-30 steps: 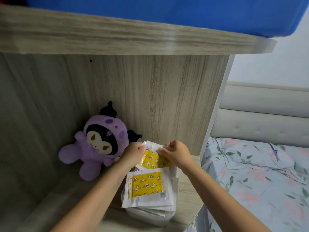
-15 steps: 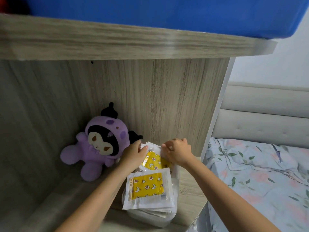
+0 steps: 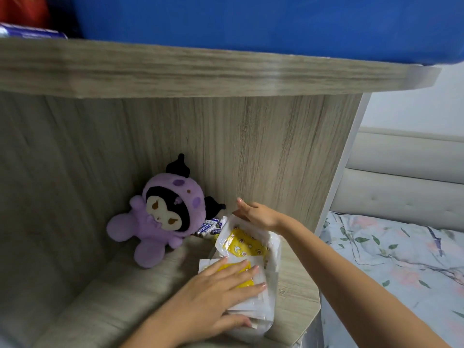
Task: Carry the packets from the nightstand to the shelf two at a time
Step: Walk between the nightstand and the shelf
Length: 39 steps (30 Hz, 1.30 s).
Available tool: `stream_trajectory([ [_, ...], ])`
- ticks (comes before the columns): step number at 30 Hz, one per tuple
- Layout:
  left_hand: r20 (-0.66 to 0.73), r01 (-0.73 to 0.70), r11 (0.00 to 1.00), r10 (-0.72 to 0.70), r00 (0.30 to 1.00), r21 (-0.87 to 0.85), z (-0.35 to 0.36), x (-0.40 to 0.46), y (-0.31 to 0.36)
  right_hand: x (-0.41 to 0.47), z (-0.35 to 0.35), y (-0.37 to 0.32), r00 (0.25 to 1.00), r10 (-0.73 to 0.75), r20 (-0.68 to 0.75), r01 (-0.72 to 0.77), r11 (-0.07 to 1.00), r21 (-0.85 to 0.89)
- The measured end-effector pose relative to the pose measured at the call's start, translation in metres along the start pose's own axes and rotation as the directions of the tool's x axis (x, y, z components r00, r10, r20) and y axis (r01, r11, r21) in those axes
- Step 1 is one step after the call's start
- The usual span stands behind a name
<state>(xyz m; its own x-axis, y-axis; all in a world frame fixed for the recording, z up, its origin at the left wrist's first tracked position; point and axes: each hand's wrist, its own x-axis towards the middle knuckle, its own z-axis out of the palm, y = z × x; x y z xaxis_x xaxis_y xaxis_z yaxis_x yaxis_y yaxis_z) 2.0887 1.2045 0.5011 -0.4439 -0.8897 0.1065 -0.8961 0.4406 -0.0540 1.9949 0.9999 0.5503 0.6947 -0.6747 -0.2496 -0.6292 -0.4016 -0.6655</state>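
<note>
packets [image 3: 247, 247] stacked near-right on nightstand [image 3: 120, 297]. left hand [image 3: 216, 290] flat on near packet, right hand [image 3: 256, 213] fingers straight on far packet's far edge. hands apart, gripping nothing.

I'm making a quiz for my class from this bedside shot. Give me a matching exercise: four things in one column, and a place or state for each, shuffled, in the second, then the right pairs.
Column one:
1. plush toy
2. left hand
3. right hand
4. batteries

Column two:
A. lies flat on the front packet of the pile
B. sits in the back corner of the nightstand
C. lie between toy and packets
D. rests on the top edge of the tilted rear packet

Pairs: 1-B, 2-A, 3-D, 4-C
</note>
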Motion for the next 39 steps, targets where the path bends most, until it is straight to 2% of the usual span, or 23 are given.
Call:
stream_trajectory([
  [3,-0.043,-0.008,1.0,0.008,0.999,0.0,0.002,0.004,-0.008,-0.003,0.002,-0.001,0.998,-0.008,0.064,0.004,0.998,0.059],
  [6,-0.058,0.003,0.991,-0.011,0.998,-0.135,-0.002,0.005,-0.009,-0.007,0.002,-0.004,0.981,-0.008,0.195,-0.009,0.996,0.086],
  [8,-0.092,-0.025,0.972,0.003,0.996,-0.234,-0.002,0.005,-0.009,-0.009,-0.002,-0.004,0.974,-0.033,0.226,0.011,0.995,0.097],
  [12,-0.221,-0.037,0.97,-0.017,0.975,-0.239,-0.001,-0.001,-0.01,-0.007,-0.01,0.012,0.995,-0.07,0.069,0.059,0.987,0.151],
  [15,-0.236,0.016,0.977,-0.068,0.97,-0.213,0.003,-0.01,-0.013,-0.011,-0.009,0.023,0.994,-0.104,0.026,0.106,0.992,-0.075],
  [18,-0.168,0.022,0.969,-0.066,0.984,-0.247,0.006,-0.011,-0.016,-0.014,0.0,0.02,0.987,-0.158,0.009,0.154,0.946,-0.285],
  [22,-0.144,-0.026,0.97,-0.009,0.99,-0.241,0.004,-0.008,-0.021,-0.009,0.008,0.015,0.963,-0.269,-0.034,0.23,0.877,-0.423],
  [26,-0.142,-0.089,0.967,0.056,0.988,-0.237,0.001,-0.008,-0.02,-0.002,0.019,0.017,0.95,-0.302,-0.073,0.239,0.859,-0.453],
  [30,-0.149,-0.057,0.954,0.013,0.989,-0.295,0.001,-0.01,-0.016,-0.005,0.023,0.02,0.924,-0.328,-0.198,0.198,0.852,-0.485],
  [32,-0.206,-0.039,0.974,-0.007,0.979,-0.221,0.004,-0.01,-0.012,-0.011,0.023,0.021,0.891,-0.362,-0.276,0.218,0.871,-0.44],
  [34,-0.261,-0.022,0.991,-0.014,0.965,-0.133,0.009,-0.009,-0.009,-0.02,0.017,0.02,0.88,-0.351,-0.321,0.261,0.921,-0.29],
  [36,-0.302,0.0,0.995,-0.03,0.953,-0.099,0.012,-0.009,-0.007,-0.029,0.007,0.022,0.908,-0.313,-0.277,0.283,0.948,-0.146],
  [39,-0.329,0.02,0.995,-0.052,0.943,-0.102,0.016,-0.008,-0.006,-0.037,0.003,0.028,0.939,-0.304,-0.164,0.262,0.936,-0.233],
])
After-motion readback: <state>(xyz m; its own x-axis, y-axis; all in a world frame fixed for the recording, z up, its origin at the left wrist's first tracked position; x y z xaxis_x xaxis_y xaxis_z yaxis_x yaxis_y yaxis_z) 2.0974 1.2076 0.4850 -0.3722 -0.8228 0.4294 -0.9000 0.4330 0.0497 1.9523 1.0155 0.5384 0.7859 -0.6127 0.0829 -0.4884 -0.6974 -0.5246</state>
